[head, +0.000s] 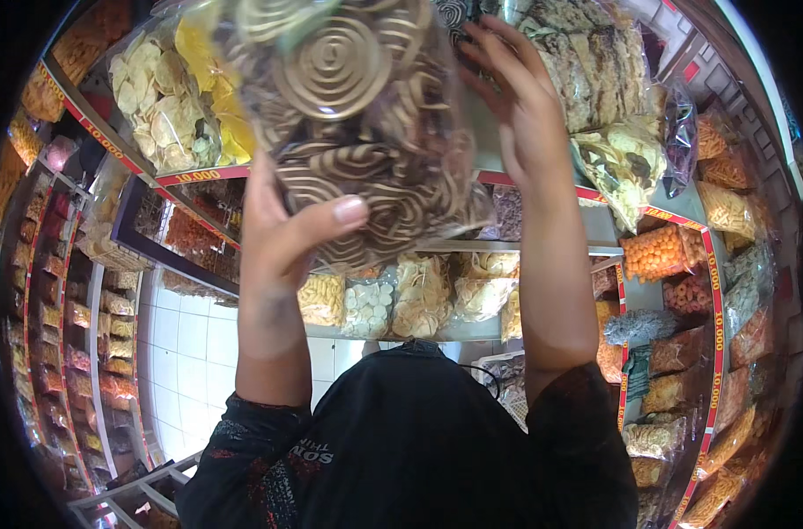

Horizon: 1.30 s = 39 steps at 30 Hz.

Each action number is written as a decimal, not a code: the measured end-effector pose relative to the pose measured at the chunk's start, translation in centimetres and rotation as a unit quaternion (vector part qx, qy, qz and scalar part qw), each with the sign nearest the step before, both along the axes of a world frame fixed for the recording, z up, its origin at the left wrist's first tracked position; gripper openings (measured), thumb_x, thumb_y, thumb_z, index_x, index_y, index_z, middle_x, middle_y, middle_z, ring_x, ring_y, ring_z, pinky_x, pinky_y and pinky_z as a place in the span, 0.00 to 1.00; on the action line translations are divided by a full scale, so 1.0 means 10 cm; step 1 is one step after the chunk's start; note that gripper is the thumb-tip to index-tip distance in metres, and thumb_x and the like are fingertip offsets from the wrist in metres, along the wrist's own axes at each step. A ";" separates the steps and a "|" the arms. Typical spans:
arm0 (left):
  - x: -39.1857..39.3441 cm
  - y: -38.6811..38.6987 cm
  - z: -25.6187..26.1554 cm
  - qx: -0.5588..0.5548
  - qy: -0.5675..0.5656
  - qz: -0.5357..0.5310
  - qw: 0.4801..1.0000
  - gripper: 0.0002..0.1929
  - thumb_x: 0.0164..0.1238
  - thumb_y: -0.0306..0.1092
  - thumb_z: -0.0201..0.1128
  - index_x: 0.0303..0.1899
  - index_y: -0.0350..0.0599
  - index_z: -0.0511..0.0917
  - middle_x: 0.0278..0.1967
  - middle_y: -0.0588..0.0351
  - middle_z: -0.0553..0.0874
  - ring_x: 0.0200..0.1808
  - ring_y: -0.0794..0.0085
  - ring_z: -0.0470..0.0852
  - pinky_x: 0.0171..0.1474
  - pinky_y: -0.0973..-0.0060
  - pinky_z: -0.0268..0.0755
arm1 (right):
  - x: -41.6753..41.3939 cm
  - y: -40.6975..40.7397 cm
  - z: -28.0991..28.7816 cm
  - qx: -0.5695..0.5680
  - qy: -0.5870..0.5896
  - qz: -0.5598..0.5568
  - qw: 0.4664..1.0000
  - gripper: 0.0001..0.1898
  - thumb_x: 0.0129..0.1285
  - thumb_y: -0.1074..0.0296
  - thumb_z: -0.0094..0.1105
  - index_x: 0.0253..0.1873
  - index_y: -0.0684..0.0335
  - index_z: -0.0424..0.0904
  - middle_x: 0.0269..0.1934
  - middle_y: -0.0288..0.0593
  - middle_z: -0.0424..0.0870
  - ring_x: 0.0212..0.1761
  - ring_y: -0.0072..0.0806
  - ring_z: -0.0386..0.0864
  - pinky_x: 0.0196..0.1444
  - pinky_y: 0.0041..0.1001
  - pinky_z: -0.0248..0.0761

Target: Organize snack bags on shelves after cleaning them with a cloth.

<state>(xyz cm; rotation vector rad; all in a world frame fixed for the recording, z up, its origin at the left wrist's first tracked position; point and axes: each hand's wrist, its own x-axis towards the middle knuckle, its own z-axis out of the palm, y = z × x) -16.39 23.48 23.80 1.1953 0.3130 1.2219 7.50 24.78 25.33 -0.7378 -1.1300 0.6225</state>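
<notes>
A large clear plastic bag of brown-and-cream spiral crackers [368, 132] is raised in front of me. My left hand [286, 225] grips its lower left side, the thumb lying across the front. The fingers are hidden behind the bag. To the right of the bag, my right hand [517, 86] is raised with its fingers spread and nothing visible in it. Beyond its fingertips is a bag of dark spiral crackers [453, 14], partly cut off. Bags of pale, dark-streaked chips [590, 73] lie on the shelf just right of that hand.
A bag of pale round chips [163, 99] stands at upper left beside yellow packaging [226, 92]. Smaller snack bags [368, 307] line a lower shelf. Red price strips [203, 175] edge the shelves. A grey fluffy duster [639, 326] hangs at right. White floor tiles [183, 357] show at left.
</notes>
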 end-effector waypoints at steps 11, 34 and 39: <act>-0.52 0.19 -0.14 -0.010 -0.052 0.055 0.997 0.39 0.51 0.31 0.65 0.66 0.30 0.59 0.55 0.44 0.78 0.54 0.63 0.81 0.58 0.69 0.74 | 0.86 1.98 -0.34 -0.097 -0.386 -0.396 0.828 0.39 0.53 0.58 0.70 0.64 0.79 0.64 0.64 0.63 0.70 0.73 0.49 0.59 0.72 0.38 0.54; -0.48 0.35 -0.41 0.037 -0.079 -0.079 0.993 0.40 0.57 0.41 0.66 0.69 0.33 0.59 0.63 0.44 0.73 0.62 0.57 0.75 0.66 0.61 0.67 | -0.33 0.04 0.20 -0.007 -0.076 -0.363 0.929 0.51 0.42 0.54 0.81 0.63 0.69 0.52 0.53 0.62 0.77 0.56 0.46 0.77 0.58 0.36 0.70; -0.36 0.16 -0.56 -0.025 -0.083 -0.146 0.986 0.48 0.48 0.37 0.68 0.71 0.33 0.53 0.62 0.42 0.72 0.62 0.55 0.75 0.64 0.59 0.68 | -0.17 -0.85 -0.14 -0.009 0.058 -0.247 0.967 0.56 0.42 0.55 0.82 0.69 0.78 0.52 0.59 0.60 0.73 0.61 0.41 0.74 0.66 0.33 0.65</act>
